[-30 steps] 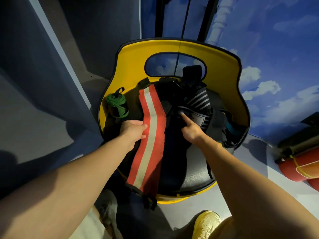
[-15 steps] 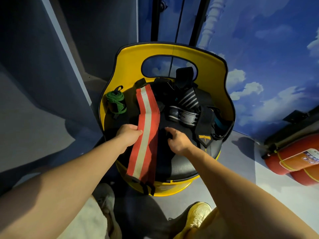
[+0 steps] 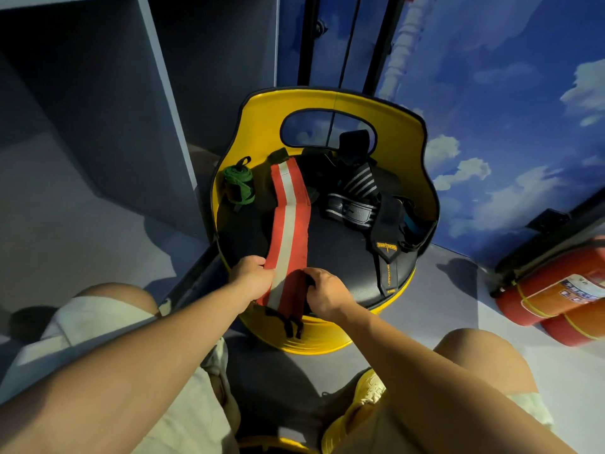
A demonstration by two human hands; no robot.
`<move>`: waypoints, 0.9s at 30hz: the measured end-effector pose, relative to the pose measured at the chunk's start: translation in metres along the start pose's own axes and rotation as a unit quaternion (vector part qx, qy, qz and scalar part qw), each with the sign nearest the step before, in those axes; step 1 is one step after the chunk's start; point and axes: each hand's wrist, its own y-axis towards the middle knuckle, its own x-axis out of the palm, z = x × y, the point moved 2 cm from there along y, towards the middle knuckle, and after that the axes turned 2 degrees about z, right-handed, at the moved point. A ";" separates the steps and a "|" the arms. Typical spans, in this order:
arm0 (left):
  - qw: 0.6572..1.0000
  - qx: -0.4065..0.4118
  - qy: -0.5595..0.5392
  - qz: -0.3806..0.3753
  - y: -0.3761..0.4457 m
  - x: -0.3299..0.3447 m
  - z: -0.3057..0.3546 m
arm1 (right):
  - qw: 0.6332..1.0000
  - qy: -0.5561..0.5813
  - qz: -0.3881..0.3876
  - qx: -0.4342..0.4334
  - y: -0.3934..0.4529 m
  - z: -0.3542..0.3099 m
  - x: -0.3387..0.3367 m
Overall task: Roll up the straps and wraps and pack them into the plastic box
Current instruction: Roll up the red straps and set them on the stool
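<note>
Both hands, the left hand (image 3: 253, 276) and right hand (image 3: 324, 291), pinch the soft, limp red wrap (image 3: 288, 231) at its near end on the yellow chair (image 3: 402, 142), likely best rolled from there

1 red wrap (image 3: 288, 231), 1 green roll (image 3: 239, 186), 2 extinguishers (image 3: 556, 296)

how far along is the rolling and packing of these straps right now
Done: only the green wrap sits rolled on the yellow chair. In hand: left hand and right hand grip the red wrap's near end. Left: the black straps lie loose; no plastic box in view.
</note>
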 end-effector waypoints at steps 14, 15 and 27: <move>0.998 0.010 0.052 -0.039 -0.016 0.003 -0.013 | 0.999 0.030 0.000 0.016 -0.010 0.010 0.007; 0.998 0.004 0.045 -0.039 -0.013 0.003 -0.015 | 1.000 0.023 0.004 0.009 -0.009 0.011 0.007; 0.971 -0.185 -0.108 -0.106 -0.009 0.017 -0.031 | 0.980 -0.122 0.055 -0.147 -0.007 0.022 0.019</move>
